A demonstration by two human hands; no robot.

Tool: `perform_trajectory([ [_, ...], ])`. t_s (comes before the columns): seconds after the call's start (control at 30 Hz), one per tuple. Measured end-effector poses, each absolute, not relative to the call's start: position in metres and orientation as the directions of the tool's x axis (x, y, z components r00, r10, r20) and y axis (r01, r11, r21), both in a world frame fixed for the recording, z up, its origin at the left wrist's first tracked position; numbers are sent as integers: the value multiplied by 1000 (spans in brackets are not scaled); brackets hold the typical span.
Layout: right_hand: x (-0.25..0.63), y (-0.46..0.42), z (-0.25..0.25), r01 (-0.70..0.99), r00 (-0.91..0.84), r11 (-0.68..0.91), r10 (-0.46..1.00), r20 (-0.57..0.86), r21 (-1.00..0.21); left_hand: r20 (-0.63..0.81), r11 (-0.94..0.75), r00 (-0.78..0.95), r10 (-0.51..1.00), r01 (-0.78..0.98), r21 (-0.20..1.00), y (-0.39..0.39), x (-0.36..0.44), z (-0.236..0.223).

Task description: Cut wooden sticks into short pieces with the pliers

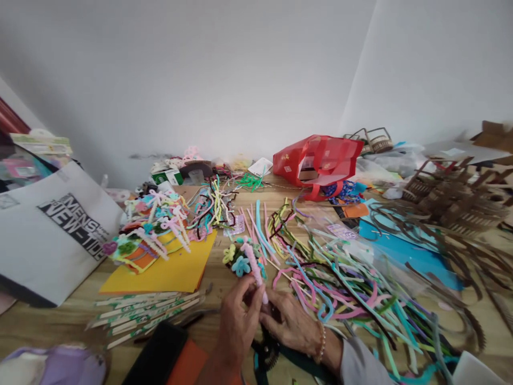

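Note:
A fuzzy pink pipe cleaner piece stands up between my two hands. My left hand is closed, its thumb and fingers pinching the pink piece near its lower part. My right hand, with a beaded bracelet at the wrist, is closed around the lower end, where the fingers partly hide what they grip. Just beyond the left fingertips are pipe cleaner flowers in blue and yellow; whether they join the pink piece I cannot tell. A dark tool-like object lies below the hands, partly covered.
Loose pipe cleaners spread over the right side. Yellow sheets carry finished-looking pipe cleaner pieces at left. Wrapped sticks, a black case, a white bag, a red bag and woven baskets surround the work area.

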State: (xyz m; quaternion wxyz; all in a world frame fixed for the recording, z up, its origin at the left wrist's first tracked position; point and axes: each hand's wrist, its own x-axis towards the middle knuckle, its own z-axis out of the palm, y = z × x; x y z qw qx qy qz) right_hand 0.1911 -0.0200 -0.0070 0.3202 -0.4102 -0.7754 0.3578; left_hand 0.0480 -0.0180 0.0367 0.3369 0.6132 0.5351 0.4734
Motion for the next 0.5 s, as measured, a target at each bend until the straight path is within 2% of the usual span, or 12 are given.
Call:
perform_trajectory([
  [0.13,189,-19,-11,404,-472,447,849,238,-798,189,-187,23,982,307,933,-20,47,45],
  [0.37,186,-17,-16,354,-482,491,825,294,-796,-48,32,364,930,52,998,-18,44,57],
  [0.5,187,-17,-17,365,-480,496,825,297,-788,-18,-15,395,919,78,997,-21,44,67],
])
